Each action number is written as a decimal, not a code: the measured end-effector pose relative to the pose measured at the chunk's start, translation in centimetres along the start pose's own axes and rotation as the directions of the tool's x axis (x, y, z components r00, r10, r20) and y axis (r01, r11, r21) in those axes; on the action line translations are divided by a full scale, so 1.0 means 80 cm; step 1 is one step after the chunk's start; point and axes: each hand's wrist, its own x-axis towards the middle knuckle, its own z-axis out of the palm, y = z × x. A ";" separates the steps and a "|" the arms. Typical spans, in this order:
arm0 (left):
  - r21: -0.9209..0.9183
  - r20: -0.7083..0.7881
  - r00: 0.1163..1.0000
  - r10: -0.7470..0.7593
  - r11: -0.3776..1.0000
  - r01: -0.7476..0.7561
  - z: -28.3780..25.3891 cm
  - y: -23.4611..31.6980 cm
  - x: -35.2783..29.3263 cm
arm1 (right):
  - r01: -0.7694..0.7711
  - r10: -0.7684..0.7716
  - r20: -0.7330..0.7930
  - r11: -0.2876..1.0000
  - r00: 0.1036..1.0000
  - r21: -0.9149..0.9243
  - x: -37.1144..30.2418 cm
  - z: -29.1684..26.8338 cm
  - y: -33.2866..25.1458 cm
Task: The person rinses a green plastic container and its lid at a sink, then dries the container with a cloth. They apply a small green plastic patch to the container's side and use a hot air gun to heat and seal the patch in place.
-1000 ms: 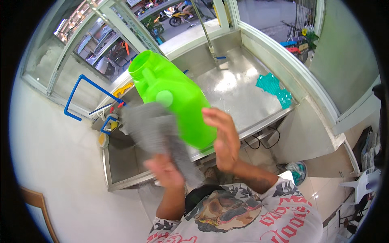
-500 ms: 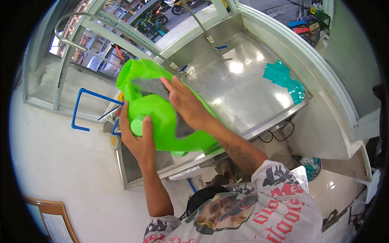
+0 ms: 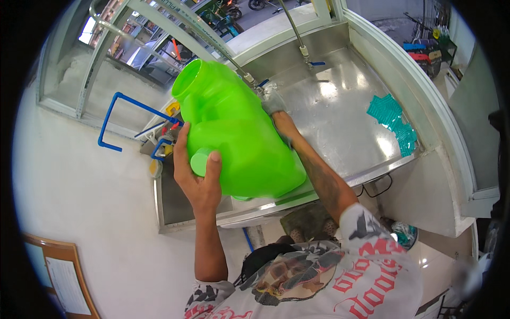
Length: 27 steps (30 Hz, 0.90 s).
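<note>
A bright green plastic jug [image 3: 241, 143] stands tilted over the near left part of the steel sink, its wide round mouth pointing up and to the left. My left hand [image 3: 196, 183] grips its near left side, with the thumb beside a pale green round cap [image 3: 201, 161] and the fingers along the jug's edge. On the jug's far right side, my right hand [image 3: 285, 125] presses a grey cloth [image 3: 273, 101] against the wall. The fingers of that hand are mostly hidden by the cloth and the jug.
The wet steel sink [image 3: 340, 117] spreads to the right, with teal plastic sheets [image 3: 393, 122] near its right edge. Two taps with blue levers [image 3: 317, 64] stand at the back. A bent blue pipe [image 3: 109, 119] juts out at the left. A bin [image 3: 405, 234] is on the floor.
My right hand and the grey cloth have moved from the jug's upper face around to its far right side. The jug has turned, showing its mouth and broad face more fully.
</note>
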 end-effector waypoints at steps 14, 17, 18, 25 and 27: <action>-0.291 0.103 0.987 -0.120 0.946 0.146 -0.011 -0.026 -0.001 | 0.494 -0.567 -0.364 0.823 0.739 -0.280 -0.244 0.035 -0.162; -0.189 -0.008 0.997 0.071 0.979 -0.071 -0.028 -0.024 -0.022 | -0.225 0.270 -0.591 0.963 0.760 0.151 -0.336 0.004 -0.106; -0.099 -0.090 0.972 0.217 0.969 -0.226 -0.036 -0.024 -0.038 | -0.141 0.387 -0.608 0.900 0.693 0.413 -0.361 -0.012 -0.102; -0.499 0.812 0.549 0.196 0.720 0.482 -0.003 -0.061 -0.230 | -0.095 0.517 -0.129 0.385 0.846 0.918 -0.544 -0.036 -0.145; -0.182 0.983 0.168 0.073 0.498 0.848 0.034 -0.088 -0.277 | -0.285 0.537 -0.272 0.736 0.798 0.614 -0.564 -0.007 -0.127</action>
